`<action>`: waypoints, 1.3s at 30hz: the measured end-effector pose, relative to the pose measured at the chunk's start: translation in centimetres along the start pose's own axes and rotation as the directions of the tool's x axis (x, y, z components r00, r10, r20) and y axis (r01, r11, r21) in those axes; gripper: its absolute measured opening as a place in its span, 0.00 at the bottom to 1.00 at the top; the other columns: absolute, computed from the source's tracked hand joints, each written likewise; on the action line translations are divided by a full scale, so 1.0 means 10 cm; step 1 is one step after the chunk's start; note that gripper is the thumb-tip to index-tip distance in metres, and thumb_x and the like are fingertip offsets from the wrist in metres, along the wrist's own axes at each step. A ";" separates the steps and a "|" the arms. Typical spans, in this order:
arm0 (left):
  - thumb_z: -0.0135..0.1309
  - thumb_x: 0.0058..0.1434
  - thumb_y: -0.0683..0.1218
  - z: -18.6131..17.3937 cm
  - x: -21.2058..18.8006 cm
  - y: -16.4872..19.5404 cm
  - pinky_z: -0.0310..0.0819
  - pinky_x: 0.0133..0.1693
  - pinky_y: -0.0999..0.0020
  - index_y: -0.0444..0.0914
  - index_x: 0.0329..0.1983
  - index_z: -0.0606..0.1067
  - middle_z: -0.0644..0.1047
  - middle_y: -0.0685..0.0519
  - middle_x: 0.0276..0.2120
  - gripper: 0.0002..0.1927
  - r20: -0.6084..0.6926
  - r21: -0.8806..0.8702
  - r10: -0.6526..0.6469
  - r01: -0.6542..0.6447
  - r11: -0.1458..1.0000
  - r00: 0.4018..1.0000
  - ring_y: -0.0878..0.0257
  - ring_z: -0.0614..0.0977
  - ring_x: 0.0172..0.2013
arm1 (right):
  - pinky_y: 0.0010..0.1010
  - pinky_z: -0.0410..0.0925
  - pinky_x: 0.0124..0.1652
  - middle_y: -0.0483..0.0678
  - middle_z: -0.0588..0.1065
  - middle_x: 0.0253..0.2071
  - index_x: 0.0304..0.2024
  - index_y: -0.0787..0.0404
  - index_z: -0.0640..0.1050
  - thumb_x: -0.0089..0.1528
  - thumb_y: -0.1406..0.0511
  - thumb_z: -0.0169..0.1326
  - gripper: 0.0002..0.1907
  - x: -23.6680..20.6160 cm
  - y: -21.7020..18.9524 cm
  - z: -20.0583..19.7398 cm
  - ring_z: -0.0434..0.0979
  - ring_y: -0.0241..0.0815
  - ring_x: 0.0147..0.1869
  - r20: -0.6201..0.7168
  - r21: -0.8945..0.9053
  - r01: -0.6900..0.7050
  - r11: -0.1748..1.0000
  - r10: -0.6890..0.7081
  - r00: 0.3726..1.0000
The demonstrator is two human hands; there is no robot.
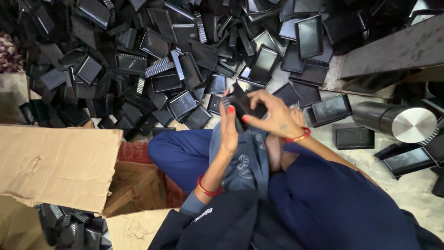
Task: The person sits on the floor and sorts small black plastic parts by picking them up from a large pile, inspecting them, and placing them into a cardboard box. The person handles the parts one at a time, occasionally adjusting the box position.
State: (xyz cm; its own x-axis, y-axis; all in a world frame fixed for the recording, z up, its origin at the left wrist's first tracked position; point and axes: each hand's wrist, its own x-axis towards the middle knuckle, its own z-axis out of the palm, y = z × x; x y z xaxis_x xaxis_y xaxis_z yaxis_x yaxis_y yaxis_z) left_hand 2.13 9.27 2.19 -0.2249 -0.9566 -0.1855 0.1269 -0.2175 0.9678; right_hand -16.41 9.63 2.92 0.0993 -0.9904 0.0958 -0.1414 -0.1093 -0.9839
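Observation:
Both my hands hold one small black plastic tray part (243, 103) in front of me, above my crossed legs. My left hand (228, 127) grips it from the left side, fingers upright with red nails. From the right, my right hand (273, 113) closes over it, thumb and fingers pinching its edge. Each wrist wears a red bangle. A grey-blue cloth (245, 157) lies on my lap below the hands.
A large heap of black rectangular plastic trays (152, 55) covers the floor ahead. An open cardboard box (60, 162) with more black parts stands at lower left. A metal cylinder (402, 121) and a dark beam (393, 48) are at the right.

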 end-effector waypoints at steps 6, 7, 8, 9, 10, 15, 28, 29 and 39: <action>0.46 0.73 0.59 -0.15 0.06 0.21 0.67 0.56 0.59 0.37 0.77 0.56 0.69 0.44 0.66 0.36 0.033 0.101 -0.017 0.013 0.995 0.999 0.54 0.71 0.61 | 0.33 0.69 0.54 0.53 0.71 0.57 0.81 0.55 0.54 0.56 0.66 0.66 0.54 0.12 -0.07 -0.23 0.72 0.45 0.57 0.165 0.394 -0.335 0.856 0.292 0.942; 0.47 0.69 0.59 -0.12 0.08 0.23 0.72 0.49 0.60 0.38 0.77 0.56 0.71 0.44 0.63 0.38 -0.023 -0.047 -0.132 0.131 0.990 0.991 0.55 0.75 0.54 | 0.30 0.68 0.59 0.51 0.72 0.60 0.79 0.57 0.57 0.58 0.64 0.62 0.49 0.13 -0.09 -0.28 0.74 0.42 0.61 0.168 0.477 -0.282 0.833 0.228 0.959; 0.45 0.69 0.59 -0.11 0.09 0.25 0.71 0.49 0.59 0.39 0.76 0.56 0.72 0.45 0.63 0.37 -0.006 -0.098 -0.153 0.151 0.984 0.988 0.55 0.75 0.55 | 0.27 0.68 0.64 0.48 0.74 0.63 0.77 0.59 0.60 0.60 0.62 0.58 0.44 0.14 -0.11 -0.30 0.76 0.39 0.66 0.163 0.560 -0.230 0.796 0.166 0.973; 0.44 0.70 0.60 -0.08 0.10 0.26 0.70 0.50 0.58 0.39 0.76 0.57 0.72 0.46 0.62 0.36 0.015 -0.150 -0.171 0.171 0.974 0.985 0.54 0.76 0.56 | 0.25 0.68 0.63 0.46 0.73 0.61 0.74 0.59 0.60 0.59 0.62 0.58 0.41 0.14 -0.12 -0.30 0.75 0.37 0.64 0.184 0.549 -0.250 0.797 0.177 0.967; 0.42 0.71 0.60 -0.05 0.12 0.26 0.69 0.51 0.58 0.40 0.76 0.57 0.73 0.47 0.62 0.35 0.040 -0.202 -0.185 0.190 0.961 0.982 0.54 0.76 0.57 | 0.23 0.68 0.61 0.45 0.72 0.59 0.70 0.58 0.61 0.58 0.63 0.58 0.39 0.15 -0.13 -0.27 0.75 0.35 0.61 0.201 0.537 -0.269 0.800 0.188 0.961; 0.43 0.78 0.57 0.02 0.10 0.19 0.62 0.66 0.68 0.38 0.77 0.61 0.71 0.45 0.64 0.30 0.034 0.131 -0.009 0.005 0.991 0.999 0.59 0.72 0.63 | 0.23 0.70 0.49 0.42 0.66 0.53 0.72 0.55 0.63 0.59 0.68 0.64 0.40 0.10 -0.14 -0.05 0.69 0.31 0.52 0.252 0.426 -0.339 0.839 0.250 0.935; 0.55 0.64 0.58 0.10 -0.07 0.15 0.76 0.50 0.58 0.39 0.71 0.60 0.78 0.36 0.54 0.37 0.274 0.472 0.144 -0.263 0.841 0.951 0.43 0.82 0.50 | 0.36 0.65 0.61 0.50 0.68 0.64 0.75 0.60 0.58 0.57 0.51 0.65 0.51 -0.01 0.32 -0.10 0.69 0.45 0.65 0.169 0.240 -0.218 0.946 0.180 0.969; 0.57 0.62 0.58 0.06 -0.09 0.18 0.77 0.47 0.57 0.40 0.73 0.59 0.79 0.37 0.47 0.39 0.287 0.560 0.061 -0.219 0.799 0.956 0.43 0.83 0.45 | 0.35 0.62 0.67 0.52 0.70 0.66 0.74 0.62 0.60 0.59 0.49 0.64 0.48 0.05 0.33 -0.16 0.69 0.45 0.70 0.215 0.206 -0.126 0.970 0.081 0.973; 0.62 0.57 0.55 -0.64 -0.68 0.89 0.77 0.39 0.57 0.45 0.57 0.78 0.83 0.46 0.36 0.24 -0.195 0.548 0.305 -0.154 0.822 0.932 0.48 0.85 0.35 | 0.22 0.68 0.46 0.47 0.78 0.44 0.55 0.69 0.74 0.65 0.71 0.60 0.17 0.75 -0.33 0.26 0.76 0.32 0.44 0.503 -0.009 0.008 1.000 -0.002 0.865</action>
State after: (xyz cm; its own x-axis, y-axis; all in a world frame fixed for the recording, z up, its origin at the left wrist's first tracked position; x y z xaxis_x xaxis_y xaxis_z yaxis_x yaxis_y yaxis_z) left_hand 10.98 12.61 10.94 0.0172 -0.9959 0.0890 -0.3903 0.0753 0.9176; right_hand -12.67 2.82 6.47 0.5811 -0.8138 0.0092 -0.1491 -0.1175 -0.9818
